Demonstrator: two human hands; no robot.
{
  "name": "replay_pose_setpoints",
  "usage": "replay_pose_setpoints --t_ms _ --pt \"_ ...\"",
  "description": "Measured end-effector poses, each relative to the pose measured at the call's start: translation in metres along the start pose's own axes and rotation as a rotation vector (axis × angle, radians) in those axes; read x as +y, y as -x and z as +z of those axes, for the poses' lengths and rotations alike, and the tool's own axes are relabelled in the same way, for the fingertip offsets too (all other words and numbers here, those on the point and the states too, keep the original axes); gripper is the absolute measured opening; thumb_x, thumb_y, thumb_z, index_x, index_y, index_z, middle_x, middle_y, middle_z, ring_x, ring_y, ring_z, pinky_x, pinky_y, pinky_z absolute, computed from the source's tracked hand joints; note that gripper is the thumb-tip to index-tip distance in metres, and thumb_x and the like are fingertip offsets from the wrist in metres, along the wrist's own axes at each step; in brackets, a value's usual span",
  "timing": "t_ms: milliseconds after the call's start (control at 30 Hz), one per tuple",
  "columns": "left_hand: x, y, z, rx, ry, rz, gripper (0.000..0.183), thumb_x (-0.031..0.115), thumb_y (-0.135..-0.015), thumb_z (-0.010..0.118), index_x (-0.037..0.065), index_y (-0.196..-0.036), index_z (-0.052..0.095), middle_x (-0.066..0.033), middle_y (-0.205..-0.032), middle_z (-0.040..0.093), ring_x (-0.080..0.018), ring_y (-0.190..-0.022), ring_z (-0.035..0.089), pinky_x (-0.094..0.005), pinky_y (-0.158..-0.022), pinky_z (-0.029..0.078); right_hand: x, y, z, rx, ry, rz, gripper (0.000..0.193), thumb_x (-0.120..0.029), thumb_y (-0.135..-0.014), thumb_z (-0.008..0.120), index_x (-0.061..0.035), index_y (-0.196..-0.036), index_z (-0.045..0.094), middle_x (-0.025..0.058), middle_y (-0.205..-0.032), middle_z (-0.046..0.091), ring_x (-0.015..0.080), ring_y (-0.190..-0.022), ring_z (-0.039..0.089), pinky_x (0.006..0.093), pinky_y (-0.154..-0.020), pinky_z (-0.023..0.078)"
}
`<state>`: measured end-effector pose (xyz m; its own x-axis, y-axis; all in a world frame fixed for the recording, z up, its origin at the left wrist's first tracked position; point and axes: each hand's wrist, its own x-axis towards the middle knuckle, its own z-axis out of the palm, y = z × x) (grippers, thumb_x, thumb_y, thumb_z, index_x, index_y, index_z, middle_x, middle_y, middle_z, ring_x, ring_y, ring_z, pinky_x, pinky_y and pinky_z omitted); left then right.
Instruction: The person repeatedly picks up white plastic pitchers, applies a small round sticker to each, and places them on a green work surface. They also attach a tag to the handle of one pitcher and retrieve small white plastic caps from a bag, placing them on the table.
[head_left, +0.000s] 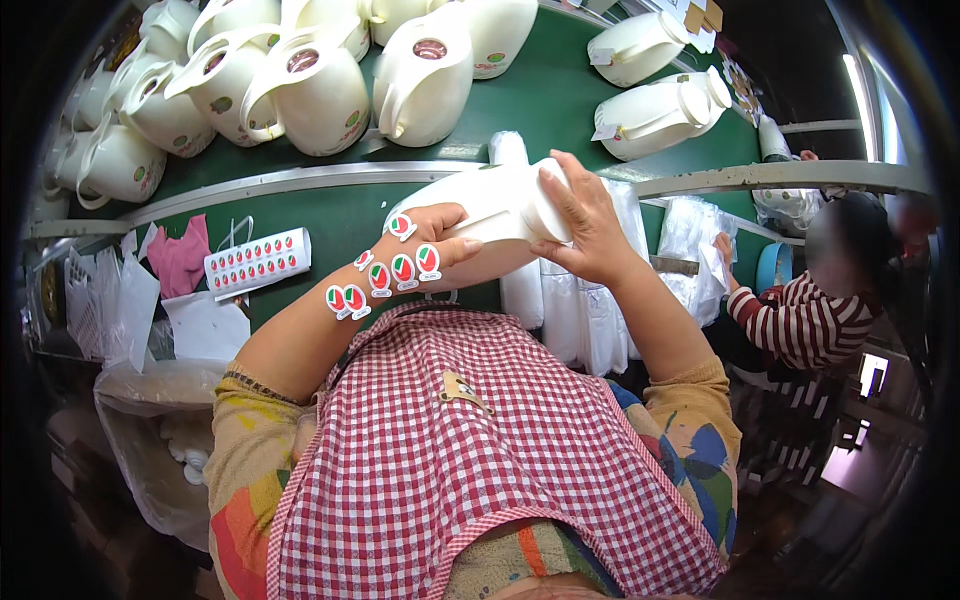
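I hold a white thermos jug [490, 192] tipped on its side in front of my chest, its neck pointing right. My left hand [425, 235] is closed around the jug near its handle. Several check-mark stickers [403, 268], red and green on white, cling to the back of that hand and the forearm. Wrapped over the jug's lid end [545, 205] is my right hand [588, 222], thumb below and fingers on top. The jug's underside and part of my left fingers are hidden.
Many white jugs [318, 100] stand on the green conveyor [545, 100] behind a metal rail [300, 180]; others [660, 115] lie at right. A sticker sheet [258, 264] and pink cloth [182, 255] are at left, plastic bags [592, 320] at right. Nearby sits a person in striped sleeves [800, 325].
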<state>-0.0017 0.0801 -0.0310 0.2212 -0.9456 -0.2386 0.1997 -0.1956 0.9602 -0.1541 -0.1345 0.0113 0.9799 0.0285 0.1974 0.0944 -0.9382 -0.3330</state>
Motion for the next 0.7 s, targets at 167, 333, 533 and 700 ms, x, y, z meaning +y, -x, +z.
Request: replay_pose_setpoints --t_ms 167,333,533,700 --pt "-0.023 0.005 0.0 -0.008 0.021 0.058 0.035 0.028 -0.082 0.064 -0.004 -0.095 0.059 -0.0072 -0.08 0.06 -0.0116 -0.07 0.055 -0.0253 -0.059 0.045 0.0 0.004 0.009 -0.104 -0.043 -0.037 0.078 -0.041 -0.072 0.069 -0.0194 -0.138 0.034 0.0216 -0.139 0.028 0.0405 -0.121 0.036 0.049 -0.1 0.032" --pt "-0.019 0.01 0.004 0.03 -0.189 0.077 0.031 0.025 -0.083 0.063 -0.004 -0.094 0.06 -0.0094 -0.08 0.061 -0.0138 -0.071 0.057 -0.0282 -0.062 0.046 -0.025 0.002 0.009 -0.208 -0.044 0.201 0.081 -0.038 -0.075 0.067 -0.0145 -0.141 0.027 0.0246 -0.14 0.023 0.0419 -0.125 0.032 0.0468 -0.103 0.029" --pt "-0.02 0.013 0.002 -0.013 -0.274 0.097 0.029 0.024 -0.084 0.062 -0.003 -0.094 0.06 -0.0109 -0.08 0.061 -0.0153 -0.073 0.057 -0.0291 -0.064 0.046 -0.032 0.001 -0.029 -0.437 -0.331 0.37 0.086 -0.034 -0.073 0.069 -0.0086 -0.142 0.025 0.0266 -0.142 0.024 0.0364 -0.128 0.034 0.04 -0.101 0.036" --pt "-0.019 0.015 0.007 0.022 -0.266 0.108 0.029 0.024 -0.081 0.064 -0.004 -0.088 0.059 -0.0114 -0.079 0.062 -0.0147 -0.073 0.059 -0.0285 -0.062 0.047 -0.053 -0.032 -0.034 -0.559 0.082 0.682 0.088 -0.044 -0.065 0.075 -0.0045 -0.134 0.038 0.0224 -0.118 0.055 0.0334 -0.096 0.061 0.0401 -0.084 0.047"
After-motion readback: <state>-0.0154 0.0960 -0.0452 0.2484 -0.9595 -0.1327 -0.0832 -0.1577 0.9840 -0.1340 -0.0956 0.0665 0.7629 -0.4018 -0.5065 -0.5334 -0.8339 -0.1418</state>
